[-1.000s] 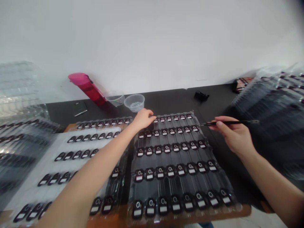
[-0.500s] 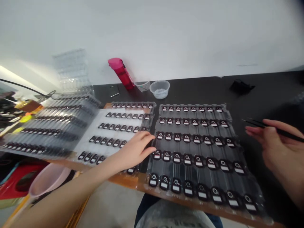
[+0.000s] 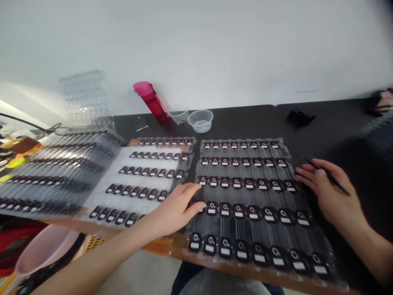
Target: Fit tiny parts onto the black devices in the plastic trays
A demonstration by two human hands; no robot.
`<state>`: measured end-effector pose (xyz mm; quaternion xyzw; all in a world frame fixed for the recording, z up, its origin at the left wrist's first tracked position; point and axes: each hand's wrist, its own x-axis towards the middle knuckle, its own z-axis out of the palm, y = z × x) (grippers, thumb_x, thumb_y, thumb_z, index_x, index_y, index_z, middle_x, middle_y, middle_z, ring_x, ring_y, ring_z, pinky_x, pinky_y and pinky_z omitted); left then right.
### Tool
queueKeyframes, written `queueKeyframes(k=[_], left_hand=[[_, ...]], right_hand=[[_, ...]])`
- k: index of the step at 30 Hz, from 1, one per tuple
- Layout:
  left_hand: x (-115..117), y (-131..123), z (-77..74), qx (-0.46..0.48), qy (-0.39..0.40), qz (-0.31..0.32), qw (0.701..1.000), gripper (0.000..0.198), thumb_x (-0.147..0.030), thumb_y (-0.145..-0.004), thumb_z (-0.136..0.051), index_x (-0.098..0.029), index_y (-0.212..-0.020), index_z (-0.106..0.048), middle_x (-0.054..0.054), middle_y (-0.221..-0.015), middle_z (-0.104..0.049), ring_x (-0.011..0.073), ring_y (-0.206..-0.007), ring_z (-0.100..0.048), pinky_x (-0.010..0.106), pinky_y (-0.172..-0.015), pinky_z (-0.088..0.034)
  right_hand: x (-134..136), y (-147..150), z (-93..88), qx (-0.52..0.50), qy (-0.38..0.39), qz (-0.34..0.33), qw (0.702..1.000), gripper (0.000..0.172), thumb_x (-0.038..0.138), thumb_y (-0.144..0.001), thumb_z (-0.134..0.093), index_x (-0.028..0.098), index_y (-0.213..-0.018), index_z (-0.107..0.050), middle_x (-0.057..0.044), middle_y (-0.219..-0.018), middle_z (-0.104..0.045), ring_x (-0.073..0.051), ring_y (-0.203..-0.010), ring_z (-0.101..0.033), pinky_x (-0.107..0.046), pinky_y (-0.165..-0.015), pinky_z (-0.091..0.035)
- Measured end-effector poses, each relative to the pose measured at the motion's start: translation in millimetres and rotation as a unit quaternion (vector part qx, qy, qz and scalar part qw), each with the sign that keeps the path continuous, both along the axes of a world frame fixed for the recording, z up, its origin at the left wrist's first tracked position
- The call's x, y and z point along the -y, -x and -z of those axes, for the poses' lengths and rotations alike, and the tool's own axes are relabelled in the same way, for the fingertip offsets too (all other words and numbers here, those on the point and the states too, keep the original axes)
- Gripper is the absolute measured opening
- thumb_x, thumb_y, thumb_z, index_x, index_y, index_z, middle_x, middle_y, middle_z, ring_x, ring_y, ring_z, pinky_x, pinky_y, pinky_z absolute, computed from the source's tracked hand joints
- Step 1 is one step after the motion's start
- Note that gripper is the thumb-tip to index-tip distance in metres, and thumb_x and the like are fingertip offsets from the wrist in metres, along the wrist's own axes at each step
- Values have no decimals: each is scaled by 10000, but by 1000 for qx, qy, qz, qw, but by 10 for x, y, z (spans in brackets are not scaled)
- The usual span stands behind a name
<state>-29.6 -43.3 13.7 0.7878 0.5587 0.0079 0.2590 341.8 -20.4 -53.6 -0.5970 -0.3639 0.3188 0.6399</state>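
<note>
Directly before me lies a clear plastic tray (image 3: 236, 227) with several rows of small black pieces (image 3: 225, 247), each bearing a ring mark and a white patch. At its left edge is my left hand (image 3: 176, 209), thumb and fingers apart, fingertips at the end pieces of the middle rows. Whether it touches them I cannot tell. My right hand (image 3: 337, 200) is past the tray's right edge, closed on dark tweezers (image 3: 333, 180) whose tips point left and away from me. Nothing shows between the tips.
Left of the tray lies a similar tray of pieces over a white sheet (image 3: 104, 178), then a stack of filled trays (image 3: 76, 164). Behind stand a clear bowl (image 3: 201, 128) with small whitish bits and a pink-red bottle (image 3: 155, 104). A black object (image 3: 299, 117) lies at back right.
My right hand has moved left, closer to the tray's right edge, with the tweezers in it. My left hand stays at the tray's left edge. The view has shifted slightly.
</note>
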Motion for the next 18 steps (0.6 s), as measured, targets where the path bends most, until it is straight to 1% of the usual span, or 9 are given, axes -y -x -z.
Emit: queueKeyframes(k=[4,6,7,8,10,13,14,16,18], left_hand=[[14,-29,-63,-11,26,0,1000,555,-548,-899,-338,-278,-1380,-393,73,-1371,-487,208,-1198,-499,320,-968,-423],[-115,-50,-133,-25,16,0,1000,554,-554,-895,-340,-263,-1359,-427,83,-1335,-521,215,-1158,-529,324,-927,-448],[-243,-67,-181,-32,1,4,999,545,-552,-893,-347,-251,-1334,-460,86,-1319,-535,218,-1148,-535,326,-916,-453],[-417,-93,-235,-35,-23,16,999,526,-542,-892,-359,-238,-1297,-500,84,-1310,-543,218,-1144,-535,324,-914,-453],[-899,-173,-351,-35,-99,40,994,471,-477,-897,-394,-206,-1255,-538,84,-1246,-584,202,-1107,-552,316,-929,-439],[-1816,-350,-467,-54,-234,37,970,368,-300,-898,-411,-158,-1188,-587,91,-1221,-593,192,-1153,-515,307,-1012,-360],[-2118,-412,-475,-72,-237,23,969,356,-253,-891,-410,-154,-1177,-597,94,-1237,-586,190,-1167,-506,299,-1021,-346],[-2641,-517,-443,-126,-154,-33,979,347,-202,-858,-446,-163,-1157,-616,88,-1246,-593,195,-1164,-514,288,-1005,-357],[-3011,-583,-355,-144,-101,-46,983,308,-178,-791,-532,-167,-1069,-663,79,-1124,-663,210,-1076,-576,286,-937,-416]], right_hand=[[-26,-24,23,-2,1,11,1000,445,511,-713,-693,236,-1055,-620,-90,-945,-670,-243,-917,-687,-471,-961,-483],[-41,-31,23,1,11,21,1000,442,519,-712,-689,236,-1045,-628,-94,-927,-676,-249,-912,-687,-480,-959,-484],[-47,-34,17,0,18,24,1000,438,522,-710,-688,237,-1038,-631,-96,-924,-677,-254,-912,-686,-490,-957,-484],[-51,-36,7,-2,21,26,999,436,526,-705,-689,240,-1030,-635,-96,-921,-678,-258,-913,-685,-501,-956,-483],[-51,-40,-28,-5,19,35,999,429,529,-698,-692,248,-1017,-639,-93,-921,-679,-264,-924,-681,-514,-965,-476],[-37,-49,-102,4,6,53,999,400,523,-718,-675,272,-1026,-636,-88,-946,-678,-267,-961,-671,-526,-993,-453],[-33,-53,-126,8,3,58,998,387,521,-727,-666,282,-1029,-634,-87,-955,-678,-269,-970,-669,-531,-997,-448],[-33,-64,-164,13,1,62,998,357,518,-743,-649,301,-1027,-635,-86,-969,-676,-274,-980,-665,-536,-995,-449],[-45,-75,-188,16,-5,72,997,328,517,-758,-630,319,-1019,-640,-86,-969,-675,-281,-978,-665,-539,-979,-464]])
